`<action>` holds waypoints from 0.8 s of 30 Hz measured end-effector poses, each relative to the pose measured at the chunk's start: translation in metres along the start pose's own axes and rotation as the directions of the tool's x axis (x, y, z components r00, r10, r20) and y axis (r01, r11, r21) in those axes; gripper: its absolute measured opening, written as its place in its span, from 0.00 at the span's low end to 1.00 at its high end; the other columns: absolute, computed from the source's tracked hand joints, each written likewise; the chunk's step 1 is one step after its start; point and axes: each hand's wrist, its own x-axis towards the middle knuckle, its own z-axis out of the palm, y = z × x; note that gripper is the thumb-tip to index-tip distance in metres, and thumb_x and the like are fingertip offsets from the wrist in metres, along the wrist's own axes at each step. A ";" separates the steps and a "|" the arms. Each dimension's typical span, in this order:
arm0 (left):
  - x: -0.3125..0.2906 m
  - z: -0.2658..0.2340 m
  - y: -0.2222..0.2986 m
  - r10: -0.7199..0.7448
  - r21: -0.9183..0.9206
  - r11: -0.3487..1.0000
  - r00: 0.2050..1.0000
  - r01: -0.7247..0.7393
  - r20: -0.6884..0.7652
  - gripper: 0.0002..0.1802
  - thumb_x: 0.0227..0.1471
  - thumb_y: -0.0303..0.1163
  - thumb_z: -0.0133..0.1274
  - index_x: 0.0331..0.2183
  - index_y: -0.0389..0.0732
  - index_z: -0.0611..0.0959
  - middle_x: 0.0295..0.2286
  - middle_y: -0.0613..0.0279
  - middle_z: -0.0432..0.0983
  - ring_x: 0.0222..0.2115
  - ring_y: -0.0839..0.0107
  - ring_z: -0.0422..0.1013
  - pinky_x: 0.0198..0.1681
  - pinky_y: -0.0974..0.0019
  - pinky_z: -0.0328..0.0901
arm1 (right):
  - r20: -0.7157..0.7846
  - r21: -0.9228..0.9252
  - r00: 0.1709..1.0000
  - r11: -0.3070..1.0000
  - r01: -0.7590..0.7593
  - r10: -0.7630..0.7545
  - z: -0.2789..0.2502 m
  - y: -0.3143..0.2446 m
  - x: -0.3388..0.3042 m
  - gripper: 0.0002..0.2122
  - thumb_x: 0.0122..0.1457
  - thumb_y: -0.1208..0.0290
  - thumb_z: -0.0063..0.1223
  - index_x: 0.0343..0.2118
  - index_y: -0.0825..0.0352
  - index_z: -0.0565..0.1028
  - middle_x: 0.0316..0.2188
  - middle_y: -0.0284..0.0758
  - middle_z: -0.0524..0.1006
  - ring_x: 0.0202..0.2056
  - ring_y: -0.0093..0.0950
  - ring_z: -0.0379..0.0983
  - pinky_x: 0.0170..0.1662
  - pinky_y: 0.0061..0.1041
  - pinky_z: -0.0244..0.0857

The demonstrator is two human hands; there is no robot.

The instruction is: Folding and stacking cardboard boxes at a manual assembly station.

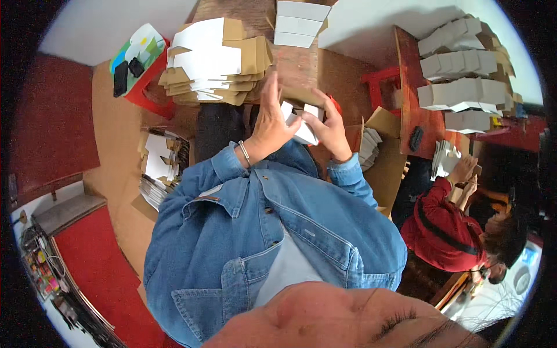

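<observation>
Centrally, toward one o'clock, a small white cardboard box with raised flaps [306, 136] is between two bare hands. The left hand [270, 123] is open, fingers straight, thumb at the box; the right hand [329, 126] grips it, thumb over a flap. Stacked flat white-and-brown cardboard pieces [212, 55] lie at eleven o'clock, rows of pale folded cartons [461, 64] at two.

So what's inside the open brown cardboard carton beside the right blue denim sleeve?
White cardboard pieces sit close together inside the carton. What lies beneath them is covered, and the sleeve hides part of the carton.
</observation>
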 end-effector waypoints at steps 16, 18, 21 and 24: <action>-0.032 0.004 -0.034 0.261 -0.063 0.965 0.928 -0.253 0.266 0.37 0.37 0.51 0.73 0.43 0.36 0.79 0.50 0.49 0.69 0.53 0.47 0.66 0.58 0.49 0.61 | 0.107 0.205 0.986 0.967 -0.148 0.128 -0.002 0.038 -0.005 0.16 0.65 0.67 0.58 0.52 0.71 0.77 0.54 0.39 0.76 0.57 0.26 0.69 0.58 0.27 0.64; -0.038 0.006 -0.033 0.025 -0.107 0.994 0.989 -0.009 0.144 0.48 0.34 0.55 0.75 0.50 0.36 0.73 0.51 0.46 0.67 0.53 0.47 0.65 0.59 0.48 0.60 | 0.095 0.294 0.963 0.917 -0.270 0.254 0.004 0.036 -0.007 0.19 0.63 0.69 0.62 0.54 0.71 0.75 0.49 0.37 0.78 0.51 0.27 0.74 0.53 0.27 0.68; -0.043 0.009 -0.041 -0.010 -0.162 0.986 0.982 0.041 0.187 0.59 0.33 0.56 0.76 0.59 0.36 0.66 0.52 0.42 0.65 0.54 0.46 0.64 0.61 0.49 0.59 | 0.014 -0.083 0.994 0.990 -0.110 0.111 0.007 0.023 -0.005 0.21 0.58 0.70 0.66 0.53 0.69 0.75 0.41 0.40 0.82 0.42 0.30 0.79 0.46 0.29 0.73; -0.047 0.010 -0.048 0.002 -0.176 0.983 0.966 0.045 0.259 0.62 0.34 0.55 0.76 0.62 0.35 0.63 0.55 0.42 0.64 0.56 0.45 0.63 0.62 0.49 0.58 | 0.002 -0.374 0.997 0.925 -0.073 0.080 0.002 0.033 -0.002 0.23 0.55 0.70 0.67 0.53 0.69 0.75 0.42 0.45 0.81 0.42 0.40 0.80 0.47 0.33 0.73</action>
